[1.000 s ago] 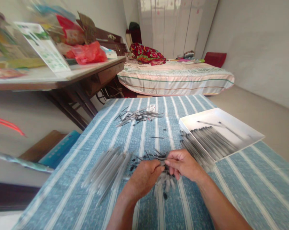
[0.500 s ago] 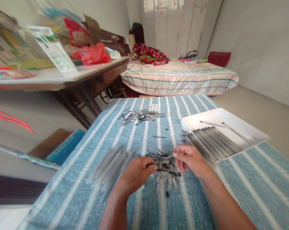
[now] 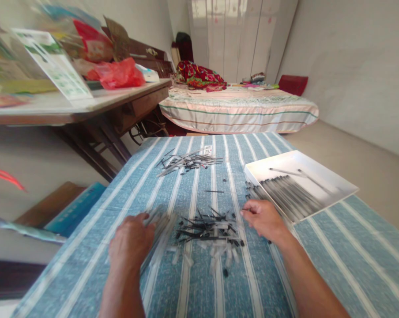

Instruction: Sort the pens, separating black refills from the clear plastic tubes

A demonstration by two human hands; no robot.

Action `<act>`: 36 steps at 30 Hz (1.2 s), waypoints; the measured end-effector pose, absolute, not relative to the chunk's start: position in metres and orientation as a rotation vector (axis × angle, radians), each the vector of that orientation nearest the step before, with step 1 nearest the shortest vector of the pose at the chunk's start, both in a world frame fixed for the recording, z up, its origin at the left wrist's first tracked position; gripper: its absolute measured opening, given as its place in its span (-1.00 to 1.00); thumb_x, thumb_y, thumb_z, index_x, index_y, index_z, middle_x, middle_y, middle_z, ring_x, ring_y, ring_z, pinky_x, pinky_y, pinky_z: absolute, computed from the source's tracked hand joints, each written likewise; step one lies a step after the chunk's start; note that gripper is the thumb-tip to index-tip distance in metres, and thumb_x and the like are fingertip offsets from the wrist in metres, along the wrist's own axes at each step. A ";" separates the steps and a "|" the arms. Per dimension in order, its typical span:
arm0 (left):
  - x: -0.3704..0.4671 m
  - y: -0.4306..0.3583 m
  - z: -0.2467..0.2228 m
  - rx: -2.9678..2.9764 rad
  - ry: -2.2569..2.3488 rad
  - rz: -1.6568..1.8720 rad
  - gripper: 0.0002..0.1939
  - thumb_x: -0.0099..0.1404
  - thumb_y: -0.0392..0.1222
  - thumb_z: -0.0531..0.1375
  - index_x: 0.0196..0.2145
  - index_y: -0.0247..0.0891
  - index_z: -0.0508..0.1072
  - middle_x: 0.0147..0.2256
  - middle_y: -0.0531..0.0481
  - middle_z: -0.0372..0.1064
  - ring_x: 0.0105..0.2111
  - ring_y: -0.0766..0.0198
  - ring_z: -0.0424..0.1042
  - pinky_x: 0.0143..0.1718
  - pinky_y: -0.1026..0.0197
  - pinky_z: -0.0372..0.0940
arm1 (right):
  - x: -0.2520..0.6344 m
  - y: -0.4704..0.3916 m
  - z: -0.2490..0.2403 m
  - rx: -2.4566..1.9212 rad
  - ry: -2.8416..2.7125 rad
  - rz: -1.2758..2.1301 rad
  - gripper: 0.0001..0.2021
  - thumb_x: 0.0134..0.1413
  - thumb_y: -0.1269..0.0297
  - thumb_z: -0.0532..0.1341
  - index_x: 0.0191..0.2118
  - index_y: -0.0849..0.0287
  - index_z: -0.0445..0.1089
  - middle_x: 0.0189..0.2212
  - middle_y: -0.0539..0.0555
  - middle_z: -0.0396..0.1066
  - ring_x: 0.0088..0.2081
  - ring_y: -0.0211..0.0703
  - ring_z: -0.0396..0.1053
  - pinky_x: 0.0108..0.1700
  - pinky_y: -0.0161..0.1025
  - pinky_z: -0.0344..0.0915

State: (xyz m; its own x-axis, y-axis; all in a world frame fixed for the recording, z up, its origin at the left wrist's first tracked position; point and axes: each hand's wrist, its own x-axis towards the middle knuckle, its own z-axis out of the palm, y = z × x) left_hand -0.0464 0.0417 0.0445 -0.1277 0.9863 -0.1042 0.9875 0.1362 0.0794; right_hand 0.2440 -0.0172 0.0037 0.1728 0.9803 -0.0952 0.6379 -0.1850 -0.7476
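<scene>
My left hand is over a bundle of clear grey pen barrels at the left of the table; its thumb and forefinger look apart, while the other fingers are hidden beneath the palm. My right hand is closed in a pinch, with a small dark bit at its fingertips too small to name. Between the hands lies a loose heap of thin black pen parts, with short clear pieces on its near side. Blur softens the barrels.
A white box at the right holds a row of dark-capped pens; more pens lie beside its left wall. Another pile of thin refills and small parts lies farther back. A cluttered side table stands left, a bed beyond.
My left hand has moved left, from the heap of parts to the barrels. My right hand stays near the heap, still pinched. The whole view has shifted slightly.
</scene>
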 end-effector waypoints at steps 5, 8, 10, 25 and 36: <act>-0.043 0.041 0.041 2.044 2.247 0.070 -0.60 0.20 -0.12 -0.02 -0.10 -0.39 0.37 -0.15 -0.39 0.35 -0.20 -0.09 0.37 -0.32 0.05 0.23 | 0.248 -0.021 0.007 -2.506 -1.785 0.286 -0.80 -0.02 0.26 0.10 -0.42 0.22 0.44 -0.42 0.26 0.46 -0.34 0.02 0.42 -0.40 -0.22 0.21; -0.038 0.040 0.041 2.053 2.266 0.115 -0.56 0.22 -0.06 -0.05 -0.10 -0.41 0.37 -0.12 -0.40 0.32 -0.18 -0.13 0.36 -0.30 0.04 0.23 | 0.242 -0.022 0.008 -2.536 -1.893 0.292 -0.76 0.00 0.27 0.08 -0.37 0.26 0.46 -0.36 0.33 0.46 -0.32 0.07 0.43 -0.37 -0.17 0.23; -0.033 0.039 0.041 2.035 2.288 0.169 -0.54 0.21 -0.03 -0.05 -0.09 -0.39 0.37 -0.11 -0.36 0.32 -0.17 -0.12 0.35 -0.28 0.04 0.23 | 0.239 -0.022 0.008 -2.528 -1.929 0.304 -0.76 -0.01 0.30 0.07 -0.38 0.27 0.47 -0.37 0.34 0.46 -0.33 0.07 0.43 -0.38 -0.17 0.23; 0.076 -0.017 0.037 1.252 1.048 0.918 -0.77 0.12 -0.11 0.14 -0.37 -0.30 0.50 -0.48 0.02 0.41 -0.40 0.26 0.37 -0.38 0.30 0.24 | 0.197 -0.036 0.023 -1.436 -1.650 0.733 -0.85 -0.11 0.44 0.07 -0.61 0.20 0.15 -0.67 -0.10 0.13 -0.59 -0.39 0.11 -0.54 -0.44 0.03; 0.065 -0.001 0.035 0.534 0.892 1.283 -0.83 0.15 -0.16 0.16 -0.37 -0.33 0.36 -0.46 -0.10 0.43 -0.49 0.24 0.42 -0.42 0.17 0.34 | 0.168 -0.041 0.011 -1.198 -1.302 1.508 -0.71 0.09 0.12 0.02 -0.55 0.18 0.14 -0.79 -0.12 0.20 -0.84 -0.42 0.07 -0.79 -0.48 -0.07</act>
